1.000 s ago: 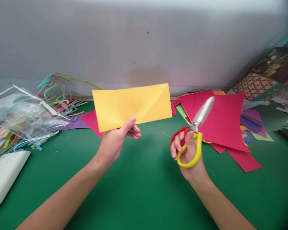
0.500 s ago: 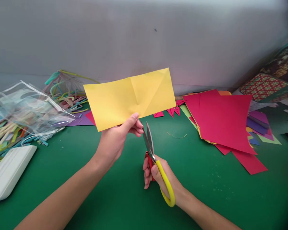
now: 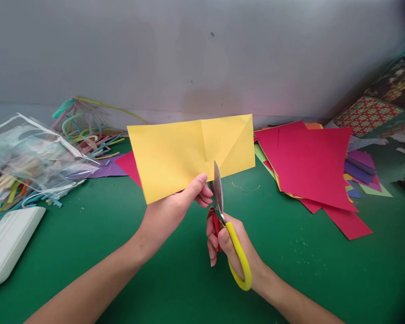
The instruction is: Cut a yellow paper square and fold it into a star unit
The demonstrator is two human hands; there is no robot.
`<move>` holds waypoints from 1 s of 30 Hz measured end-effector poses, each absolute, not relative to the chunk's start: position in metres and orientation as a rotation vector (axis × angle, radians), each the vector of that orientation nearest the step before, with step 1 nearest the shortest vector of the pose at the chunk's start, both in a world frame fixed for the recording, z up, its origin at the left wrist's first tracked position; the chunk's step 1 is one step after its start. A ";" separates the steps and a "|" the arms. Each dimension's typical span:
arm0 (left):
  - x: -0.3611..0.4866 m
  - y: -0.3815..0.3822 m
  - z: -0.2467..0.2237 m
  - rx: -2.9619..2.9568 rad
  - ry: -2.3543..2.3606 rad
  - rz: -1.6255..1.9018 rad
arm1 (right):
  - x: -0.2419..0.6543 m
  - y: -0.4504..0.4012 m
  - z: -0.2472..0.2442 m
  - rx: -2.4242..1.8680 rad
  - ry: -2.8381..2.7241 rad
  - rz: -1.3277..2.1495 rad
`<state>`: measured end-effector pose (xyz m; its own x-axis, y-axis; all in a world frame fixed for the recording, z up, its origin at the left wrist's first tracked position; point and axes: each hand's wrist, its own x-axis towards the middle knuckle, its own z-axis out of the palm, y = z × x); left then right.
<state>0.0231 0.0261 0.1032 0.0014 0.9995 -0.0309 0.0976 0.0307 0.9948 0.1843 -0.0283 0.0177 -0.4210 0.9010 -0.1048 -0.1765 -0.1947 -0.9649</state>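
Observation:
A creased yellow sheet of paper (image 3: 172,155) is pinched at its lower edge by my left hand (image 3: 175,209), the thumb lying in front. My right hand (image 3: 236,243) holds scissors (image 3: 239,261) with one yellow and one red handle. Their blades are parted and point up beside my left fingertips. One blade overlaps the front of the sheet near its lower edge; the other is partly hidden behind my left fingers and the paper.
Red sheets (image 3: 313,166) lie at the right, near a patterned box (image 3: 367,116). Clear plastic bags (image 3: 37,148) and colored strips (image 3: 6,193) fill the left, with a white device (image 3: 11,243) in front. A grey wall (image 3: 155,54) stands behind.
The yellow sheet and my left hand have shifted right and slightly down. The scissors have moved a little right, their blades opening wider, with one blade now in front of the paper.

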 end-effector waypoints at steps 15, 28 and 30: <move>0.025 0.021 0.104 1.283 1.289 1.108 | 0.184 -0.031 0.022 -0.971 -1.241 1.722; 0.026 0.020 0.103 1.285 1.288 1.122 | 0.185 -0.030 0.024 -0.992 -1.252 1.720; 0.026 0.020 0.103 1.285 1.291 1.124 | 0.184 -0.030 0.025 -1.002 -1.257 1.715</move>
<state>0.0260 0.0200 0.1035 0.0152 0.9996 -0.0224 0.1156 0.0205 0.9931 0.1844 -0.0297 0.0250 -0.3937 0.9070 -0.1496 -0.1309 -0.2164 -0.9675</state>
